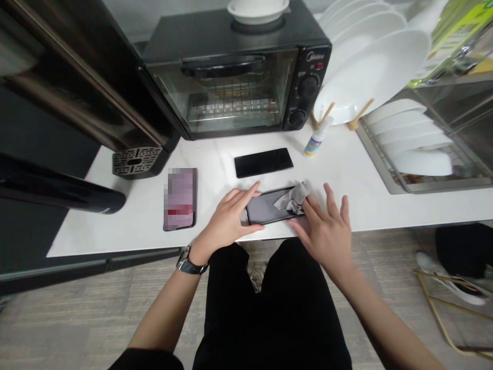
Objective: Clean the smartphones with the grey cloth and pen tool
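Observation:
A dark phone (pixel 262 207) lies face up near the counter's front edge. At its left end is my left hand (pixel 231 215), thumb along the near side and fingers along the far side, gripping it. My right hand (pixel 322 226) presses a crumpled grey cloth (pixel 293 198) onto the right part of the screen; some of its fingers are raised. Beyond lies a second phone (pixel 264 163) with a black screen. Left of my hands is a third phone (pixel 180 198), its lit screen blurred by pixelation. A small spray bottle (pixel 315 141) stands upright at the back right.
A black toaster oven (pixel 234 87) with a white dish (pixel 259 11) on top stands behind the phones. White plates (pixel 377 61) lean in a rack at right, beside a sunken basin (pixel 389 177) holding more dishes. A dark dispenser with a drip tray (pixel 136 162) stands at left.

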A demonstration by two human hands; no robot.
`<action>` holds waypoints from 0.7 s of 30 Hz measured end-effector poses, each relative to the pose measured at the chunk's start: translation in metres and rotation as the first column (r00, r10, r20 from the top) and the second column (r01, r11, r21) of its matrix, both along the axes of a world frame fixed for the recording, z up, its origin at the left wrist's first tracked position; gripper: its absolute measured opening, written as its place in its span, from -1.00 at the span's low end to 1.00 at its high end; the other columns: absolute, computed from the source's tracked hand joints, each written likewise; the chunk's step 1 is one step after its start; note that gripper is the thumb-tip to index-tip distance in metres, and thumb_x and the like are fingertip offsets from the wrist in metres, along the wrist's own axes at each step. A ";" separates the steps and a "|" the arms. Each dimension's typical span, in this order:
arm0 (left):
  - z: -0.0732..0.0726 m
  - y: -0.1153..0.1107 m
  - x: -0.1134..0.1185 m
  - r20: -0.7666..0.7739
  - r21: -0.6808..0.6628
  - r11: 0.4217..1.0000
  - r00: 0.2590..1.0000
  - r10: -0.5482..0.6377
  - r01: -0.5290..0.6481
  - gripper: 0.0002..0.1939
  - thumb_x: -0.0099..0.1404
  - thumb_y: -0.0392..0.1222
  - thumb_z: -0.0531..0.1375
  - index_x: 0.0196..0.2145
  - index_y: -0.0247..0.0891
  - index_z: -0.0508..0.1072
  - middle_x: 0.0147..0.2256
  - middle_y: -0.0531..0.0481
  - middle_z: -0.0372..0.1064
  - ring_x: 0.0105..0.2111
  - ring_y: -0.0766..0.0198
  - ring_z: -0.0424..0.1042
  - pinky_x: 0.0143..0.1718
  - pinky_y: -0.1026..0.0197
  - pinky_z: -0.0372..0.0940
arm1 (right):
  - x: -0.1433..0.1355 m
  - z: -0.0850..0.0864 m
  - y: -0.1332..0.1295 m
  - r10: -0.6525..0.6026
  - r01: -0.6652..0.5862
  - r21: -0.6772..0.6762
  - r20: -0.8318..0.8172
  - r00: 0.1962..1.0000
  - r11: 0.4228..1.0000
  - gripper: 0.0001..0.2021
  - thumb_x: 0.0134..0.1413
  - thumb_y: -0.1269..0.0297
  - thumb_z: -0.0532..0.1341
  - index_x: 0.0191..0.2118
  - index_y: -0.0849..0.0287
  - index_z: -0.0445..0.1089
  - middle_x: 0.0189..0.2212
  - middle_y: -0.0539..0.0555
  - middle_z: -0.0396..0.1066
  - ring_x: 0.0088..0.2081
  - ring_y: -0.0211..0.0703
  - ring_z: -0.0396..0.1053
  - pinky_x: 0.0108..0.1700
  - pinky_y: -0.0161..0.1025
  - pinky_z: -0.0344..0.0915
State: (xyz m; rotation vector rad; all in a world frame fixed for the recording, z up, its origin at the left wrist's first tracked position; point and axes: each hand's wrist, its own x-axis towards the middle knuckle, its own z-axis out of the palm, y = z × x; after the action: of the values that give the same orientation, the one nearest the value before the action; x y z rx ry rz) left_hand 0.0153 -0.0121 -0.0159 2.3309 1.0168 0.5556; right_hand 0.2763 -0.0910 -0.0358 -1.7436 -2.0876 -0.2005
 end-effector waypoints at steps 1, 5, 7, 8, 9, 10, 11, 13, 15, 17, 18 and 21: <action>-0.001 0.000 0.000 0.010 0.001 1.000 1.000 0.000 0.000 0.15 0.27 -0.03 0.48 0.55 0.01 -0.15 0.30 -0.11 0.38 0.19 -0.07 0.35 0.29 -0.15 0.23 | -0.015 -0.001 0.005 -0.003 0.003 0.005 -0.018 1.000 1.000 -0.34 0.41 -0.19 0.13 0.23 0.35 0.42 0.21 0.36 0.50 0.50 0.45 0.00 0.46 0.48 -0.10; -0.005 0.001 -0.001 0.022 0.016 1.000 1.000 0.010 -0.010 0.05 0.32 -0.14 0.41 0.55 -0.07 -0.11 0.25 -0.15 0.42 0.16 -0.07 0.36 0.24 -0.11 0.29 | -0.086 -0.002 0.015 0.149 -0.145 0.035 -0.148 0.978 0.989 -0.17 0.33 -0.36 0.09 0.11 0.49 0.48 0.09 0.51 0.54 0.45 0.40 0.14 0.47 0.34 0.02; -0.005 0.001 -0.002 0.009 0.019 0.999 1.000 0.029 -0.029 0.02 0.33 -0.20 0.36 0.55 -0.09 -0.11 0.22 -0.15 0.44 0.13 -0.05 0.38 0.20 -0.09 0.32 | -0.107 -0.001 0.012 0.244 -0.242 0.034 -0.206 0.948 0.970 -0.14 0.30 -0.41 0.08 0.10 0.48 0.49 0.08 0.49 0.55 0.44 0.36 0.18 0.47 0.30 0.06; -0.005 0.000 -0.002 0.006 0.016 0.999 0.999 0.032 -0.032 0.03 0.33 -0.19 0.36 0.55 -0.09 -0.11 0.23 -0.15 0.43 0.12 -0.05 0.39 0.20 -0.09 0.33 | -0.109 0.000 0.009 0.276 -0.276 0.029 -0.224 0.935 0.961 -0.13 0.29 -0.41 0.08 0.11 0.46 0.49 0.09 0.46 0.56 0.43 0.35 0.20 0.47 0.29 0.06; -0.004 0.000 -0.003 0.007 0.012 1.000 1.000 0.028 -0.028 0.04 0.33 -0.16 0.38 0.56 -0.08 -0.12 0.24 -0.15 0.42 0.12 -0.05 0.39 0.20 -0.09 0.32 | -0.106 0.001 0.006 0.296 -0.300 0.018 -0.233 0.926 0.954 -0.15 0.28 -0.41 0.09 0.13 0.43 0.48 0.10 0.42 0.56 0.43 0.34 0.20 0.47 0.30 0.05; -0.003 -0.001 -0.003 0.010 0.005 1.000 1.000 0.016 -0.017 0.06 0.32 -0.11 0.40 0.56 -0.07 -0.13 0.26 -0.15 0.41 0.14 -0.05 0.38 0.22 -0.10 0.31 | -0.098 0.003 0.002 0.312 -0.321 0.001 -0.233 0.921 0.947 -0.17 0.28 -0.40 0.11 0.14 0.38 0.48 0.10 0.37 0.57 0.44 0.34 0.19 0.48 0.32 0.02; -0.002 -0.001 -0.004 0.011 0.001 1.000 1.000 0.006 -0.006 0.09 0.31 -0.07 0.42 0.56 -0.06 -0.14 0.27 -0.14 0.40 0.16 -0.06 0.37 0.24 -0.11 0.29 | -0.087 0.004 -0.002 0.328 -0.340 -0.015 -0.225 0.917 0.940 -0.21 0.29 -0.39 0.12 0.15 0.33 0.48 0.11 0.31 0.58 0.45 0.33 0.17 0.49 0.34 -0.02; -0.001 -0.002 -0.004 0.003 -0.003 1.000 1.000 -0.006 0.006 0.14 0.28 -0.02 0.46 0.56 -0.02 -0.16 0.30 -0.13 0.38 0.20 -0.08 0.34 0.27 -0.13 0.25 | -0.058 0.008 -0.012 0.333 -0.346 -0.038 -0.198 0.922 0.937 -0.31 0.33 -0.32 0.14 0.17 0.24 0.47 0.11 0.21 0.59 0.46 0.30 0.15 0.50 0.35 -0.07; 0.000 -0.001 -0.004 -0.009 0.006 1.000 1.000 -0.005 0.005 0.18 0.26 -0.02 0.48 0.56 0.00 -0.18 0.31 -0.12 0.37 0.21 -0.10 0.33 0.29 -0.15 0.22 | -0.029 0.009 -0.019 0.292 -0.304 -0.054 -0.157 0.943 0.951 -0.44 0.39 -0.21 0.16 0.17 0.17 0.48 0.11 0.14 0.60 0.47 0.28 0.12 0.50 0.36 -0.08; -0.001 -0.001 -0.003 -0.016 0.020 1.000 1.000 -0.008 0.008 0.20 0.25 -0.02 0.49 0.56 0.02 -0.20 0.31 -0.12 0.37 0.21 -0.10 0.33 0.29 -0.16 0.21 | -0.004 0.009 -0.022 0.200 -0.205 -0.039 -0.105 0.974 0.978 -0.52 0.43 -0.11 0.17 0.18 0.15 0.48 0.12 0.13 0.60 0.48 0.30 0.11 0.49 0.40 -0.09; -0.001 0.000 -0.002 -0.017 0.022 1.000 1.000 -0.010 0.010 0.20 0.25 -0.02 0.49 0.56 0.03 -0.20 0.31 -0.12 0.37 0.20 -0.10 0.34 0.29 -0.16 0.20 | 0.005 0.008 -0.021 0.144 -0.146 -0.022 -0.080 0.986 0.989 -0.53 0.44 -0.09 0.17 0.19 0.14 0.47 0.12 0.14 0.59 0.48 0.32 0.10 0.48 0.43 -0.10; -0.001 0.000 0.000 -0.017 0.018 1.000 1.000 -0.009 0.010 0.17 0.27 -0.02 0.48 0.56 0.05 -0.18 0.31 -0.10 0.37 0.20 -0.08 0.34 0.29 -0.16 0.21 | 0.010 0.005 -0.009 0.019 -0.019 0.013 -0.038 0.999 1.000 -0.44 0.41 -0.17 0.15 0.22 0.18 0.45 0.14 0.21 0.57 0.50 0.43 0.03 0.45 0.53 -0.14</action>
State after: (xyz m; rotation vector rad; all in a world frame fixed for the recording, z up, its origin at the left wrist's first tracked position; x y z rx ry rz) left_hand 0.0151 -0.0119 -0.0173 2.3593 1.0119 0.5444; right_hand 0.2864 -0.1001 -0.0311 -1.7068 -2.0705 -0.1728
